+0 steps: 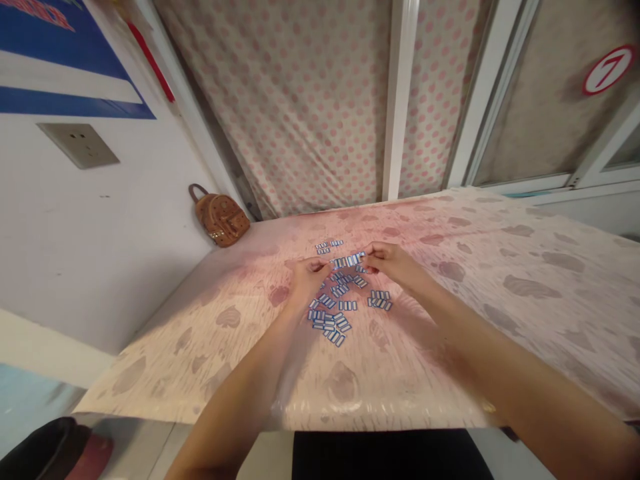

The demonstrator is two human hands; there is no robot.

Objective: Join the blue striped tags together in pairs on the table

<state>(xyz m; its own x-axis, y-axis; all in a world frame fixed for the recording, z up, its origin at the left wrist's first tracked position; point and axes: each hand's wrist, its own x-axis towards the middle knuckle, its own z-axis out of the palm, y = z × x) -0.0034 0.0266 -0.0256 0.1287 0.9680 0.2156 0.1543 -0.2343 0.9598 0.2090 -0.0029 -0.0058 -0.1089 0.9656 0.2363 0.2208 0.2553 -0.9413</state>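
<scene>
A short strip of small blue-and-white rectangular pieces (349,260) is stretched between my two hands, just above the table. My left hand (309,275) pinches its left end between thumb and fingers. At the right end, my right hand (384,257) grips the strip with its fingertips. Below and nearer to me lies a loose pile of similar strips (330,320), some overlapping. A small group of strips (380,300) sits apart to the right, and a few more strips (327,247) lie beyond my hands. Print on the pieces is too small to read.
The table (450,373) has a pale pink cover with leaf-like shapes. A small brown backpack-shaped bag (223,217) stands at its far left corner against the wall. A dotted curtain (310,100) hangs behind. A dark bin-like object (45,450) is at lower left.
</scene>
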